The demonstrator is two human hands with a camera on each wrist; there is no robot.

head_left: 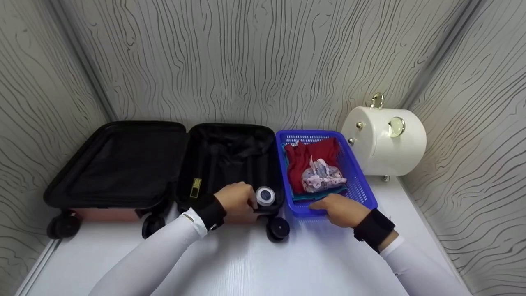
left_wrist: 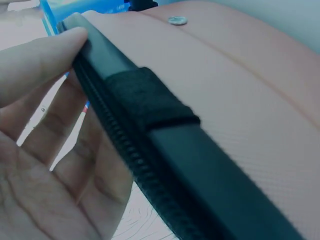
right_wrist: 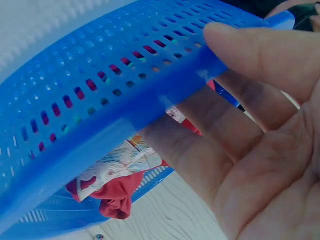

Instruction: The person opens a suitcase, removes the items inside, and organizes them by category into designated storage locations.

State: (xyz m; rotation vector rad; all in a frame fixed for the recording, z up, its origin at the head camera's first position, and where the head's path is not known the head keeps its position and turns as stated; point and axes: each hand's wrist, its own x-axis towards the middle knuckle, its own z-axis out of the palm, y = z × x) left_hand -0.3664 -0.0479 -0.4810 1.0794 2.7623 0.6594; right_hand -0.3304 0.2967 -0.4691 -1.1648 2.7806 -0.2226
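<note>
An open suitcase point(head_left: 140, 214) lies in two halves, pink outside with a black lining point(head_left: 230, 164). At the front edge of its right half, my left hand point(head_left: 238, 201) grips the zippered rim point(left_wrist: 145, 105). The thumb presses on the outer side while the fingers reach inside. Beside those fingertips, in the front corner, is a round white-rimmed object point(head_left: 265, 196) with a dark centre. My right hand point(head_left: 343, 209) holds the front rim of a blue plastic basket point(head_left: 302, 211), its thumb outside and fingers inside. Folded red cloth point(head_left: 298, 164) and a bundled pale patterned cloth point(head_left: 322, 176) lie in the basket.
A white cylindrical case point(head_left: 394, 142) with gold fittings stands right of the basket. Black wheels point(head_left: 278, 228) stick out at the suitcase's front. Patterned panels point(head_left: 246, 61) enclose the white table point(head_left: 246, 263) at the back and both sides.
</note>
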